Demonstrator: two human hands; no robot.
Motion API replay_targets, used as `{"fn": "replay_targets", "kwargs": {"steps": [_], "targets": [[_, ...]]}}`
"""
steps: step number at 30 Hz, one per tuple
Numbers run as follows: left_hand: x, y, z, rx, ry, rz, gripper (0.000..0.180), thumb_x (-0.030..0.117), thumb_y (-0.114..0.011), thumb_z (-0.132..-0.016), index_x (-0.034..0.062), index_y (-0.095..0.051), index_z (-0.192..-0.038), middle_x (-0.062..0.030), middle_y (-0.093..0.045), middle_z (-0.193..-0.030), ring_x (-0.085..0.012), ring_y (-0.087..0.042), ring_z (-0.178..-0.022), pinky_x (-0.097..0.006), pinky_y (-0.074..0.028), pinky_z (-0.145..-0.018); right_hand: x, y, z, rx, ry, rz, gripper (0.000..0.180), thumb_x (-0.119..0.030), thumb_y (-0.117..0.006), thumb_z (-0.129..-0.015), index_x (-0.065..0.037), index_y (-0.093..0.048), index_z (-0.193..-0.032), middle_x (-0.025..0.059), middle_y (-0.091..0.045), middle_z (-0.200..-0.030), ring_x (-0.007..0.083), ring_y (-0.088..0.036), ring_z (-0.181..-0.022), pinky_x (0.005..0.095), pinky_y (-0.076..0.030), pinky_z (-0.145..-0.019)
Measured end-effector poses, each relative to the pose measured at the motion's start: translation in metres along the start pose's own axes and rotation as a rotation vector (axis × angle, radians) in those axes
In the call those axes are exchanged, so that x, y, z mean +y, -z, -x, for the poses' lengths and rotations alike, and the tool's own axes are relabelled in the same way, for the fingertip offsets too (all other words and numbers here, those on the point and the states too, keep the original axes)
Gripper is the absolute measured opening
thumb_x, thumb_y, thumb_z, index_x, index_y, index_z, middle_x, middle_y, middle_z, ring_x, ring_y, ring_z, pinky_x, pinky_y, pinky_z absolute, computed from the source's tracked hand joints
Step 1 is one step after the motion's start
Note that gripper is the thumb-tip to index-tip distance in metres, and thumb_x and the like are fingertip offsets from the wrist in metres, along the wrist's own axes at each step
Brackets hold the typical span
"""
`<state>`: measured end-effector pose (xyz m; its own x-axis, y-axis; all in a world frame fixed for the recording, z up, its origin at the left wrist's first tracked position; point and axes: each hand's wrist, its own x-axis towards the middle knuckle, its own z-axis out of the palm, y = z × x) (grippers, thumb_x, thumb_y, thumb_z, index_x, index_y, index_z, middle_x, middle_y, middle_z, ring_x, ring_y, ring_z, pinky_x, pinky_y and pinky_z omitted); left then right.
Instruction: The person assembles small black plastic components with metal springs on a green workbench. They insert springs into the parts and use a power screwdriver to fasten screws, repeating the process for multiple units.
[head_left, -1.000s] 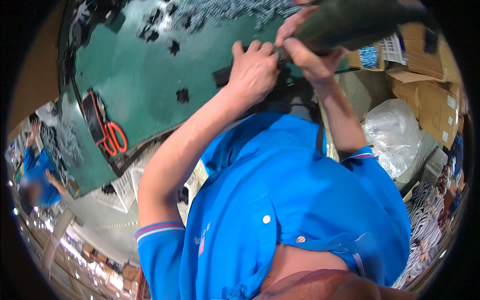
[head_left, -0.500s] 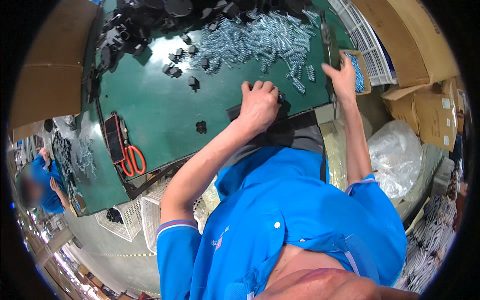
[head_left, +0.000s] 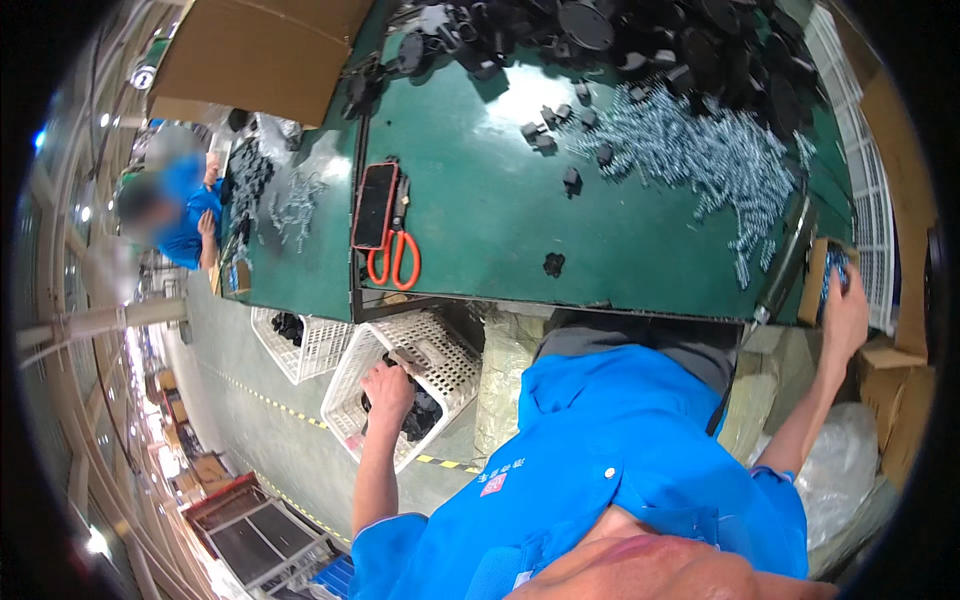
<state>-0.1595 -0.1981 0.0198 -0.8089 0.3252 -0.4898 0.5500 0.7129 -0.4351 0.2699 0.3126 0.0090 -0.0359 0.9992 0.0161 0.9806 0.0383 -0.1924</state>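
Note:
My left hand (head_left: 388,392) is over a white plastic basket (head_left: 460,372) below the table's front edge, against black parts (head_left: 424,412) inside it. Its fingertips are hidden, so whether it holds a part does not show. At the table's right end, my right hand (head_left: 846,312) reaches into a small cardboard box (head_left: 814,282) of small blue pieces (head_left: 834,262). Its fingers are drawn together among them; what they grip is too small to make out. Left of that box lies a dark, stick-shaped tool with a metal tip (head_left: 788,258), resembling an electric screwdriver.
On the green table (head_left: 470,225) lie silvery coil-like pieces (head_left: 690,150), black parts (head_left: 585,25), a small black piece (head_left: 553,264), a phone (head_left: 375,205) and orange-handled scissors (head_left: 405,258). Another white basket (head_left: 325,345) stands to the left. A co-worker (head_left: 185,235) sits at the far left.
My left hand has left the dark part at the table's front edge and moved left and down to the basket. My right hand has moved from beside the tool to the small box. The view has swung left.

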Motion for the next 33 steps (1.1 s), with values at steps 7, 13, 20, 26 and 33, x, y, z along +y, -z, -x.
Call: {"fn": "replay_targets", "kwargs": {"steps": [7, 13, 20, 26, 33], "targets": [[0.067, 0.139, -0.13, 0.474, -0.421, 0.958, 0.058, 0.036, -0.066, -0.09, -0.0005, -0.054, -0.133, -0.0239, -0.058, -0.129, -0.0356, -0.055, -0.123, -0.04, -0.043, -0.103, 0.018, -0.019, -0.021, -0.153, 0.085, 0.251, 0.043, -0.034, -0.05, -0.095, -0.012, -0.055, -0.132, 0.0191, -0.059, -0.119, 0.036, -0.057, -0.111, 0.0458, -0.046, -0.089], [0.058, 0.231, -0.39, 0.898, -0.011, 0.766, 0.066, 0.034, -0.069, -0.077, 0.0168, -0.053, -0.138, -0.022, -0.045, -0.141, -0.0398, -0.041, -0.131, -0.049, -0.035, -0.109, 0.043, -0.021, -0.035, -0.239, 0.145, 0.035, 0.037, -0.023, -0.064, -0.086, -0.005, -0.058, -0.118, 0.0178, -0.06, -0.109, 0.0373, -0.058, -0.104, 0.0436, -0.044, -0.089], [0.0, 0.272, -0.521, 0.427, 0.168, 1.254, 0.082, 0.05, -0.077, -0.072, 0.0204, -0.051, -0.144, -0.0096, -0.052, -0.143, -0.0314, -0.05, -0.129, -0.045, -0.034, -0.109, 0.058, -0.027, -0.019, -0.157, 0.082, -0.244, 0.022, -0.008, -0.065, -0.087, 0.002, -0.06, -0.106, 0.0106, -0.058, -0.095, 0.0238, -0.058, -0.085, 0.0341, -0.046, -0.08], [0.088, 0.326, -0.538, 0.266, 0.182, 0.983, 0.071, 0.056, -0.079, -0.071, 0.012, -0.068, -0.125, -0.016, -0.054, -0.139, -0.0309, -0.052, -0.125, -0.049, -0.039, -0.107, 0.058, -0.024, -0.016, -0.15, 0.012, -0.18, 0.02, -0.008, -0.063, -0.086, 0.002, -0.06, -0.103, 0.0118, -0.058, -0.095, 0.0248, -0.059, -0.084, 0.0348, -0.046, -0.081], [0.172, 0.314, -0.469, 0.129, -0.257, 0.592, 0.054, 0.045, -0.075, -0.075, 0.0276, -0.066, -0.126, -0.0126, -0.044, -0.146, -0.0388, -0.037, -0.133, -0.054, -0.037, -0.103, 0.046, -0.035, -0.018, -0.049, 0.125, 0.005, 0.032, -0.018, -0.063, -0.089, -0.001, -0.06, -0.116, 0.0175, -0.06, -0.103, 0.0348, -0.06, -0.097, 0.0402, -0.046, -0.086]]}}
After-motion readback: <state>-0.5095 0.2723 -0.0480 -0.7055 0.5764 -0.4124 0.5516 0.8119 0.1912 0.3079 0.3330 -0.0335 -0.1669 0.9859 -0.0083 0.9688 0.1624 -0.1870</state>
